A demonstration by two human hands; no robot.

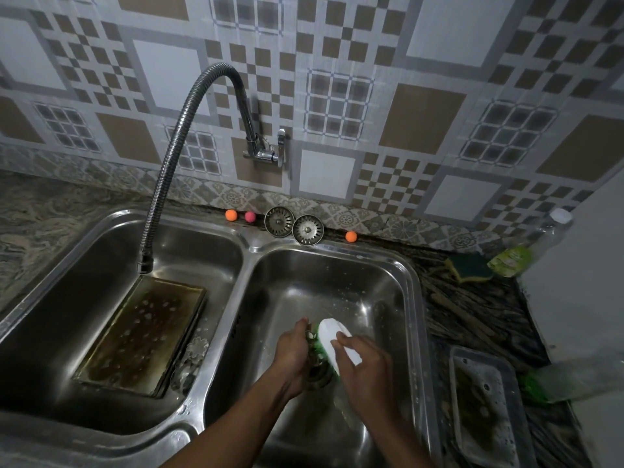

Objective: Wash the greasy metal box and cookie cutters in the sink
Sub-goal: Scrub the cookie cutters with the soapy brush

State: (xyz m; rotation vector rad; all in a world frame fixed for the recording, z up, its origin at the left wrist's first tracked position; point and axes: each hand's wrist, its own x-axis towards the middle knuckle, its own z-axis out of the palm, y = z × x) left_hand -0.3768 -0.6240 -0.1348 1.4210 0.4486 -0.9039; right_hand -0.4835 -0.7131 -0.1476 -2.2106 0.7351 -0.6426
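Left of the sink divider (224,332), the greasy metal box (141,336) lies flat and suds-spotted over most of that basin's floor, its long edge close to the divider, with a flower-shaped cutter (197,346) in the narrow strip between. Right of the divider, bare steel lies open beyond both hands toward the back rim. There the left hand (293,352) curls its fingers round a small cookie cutter (310,336), mostly hidden, while the right hand (366,369) grips the white-backed brush (334,339), its green bristles pressed to the cutter.
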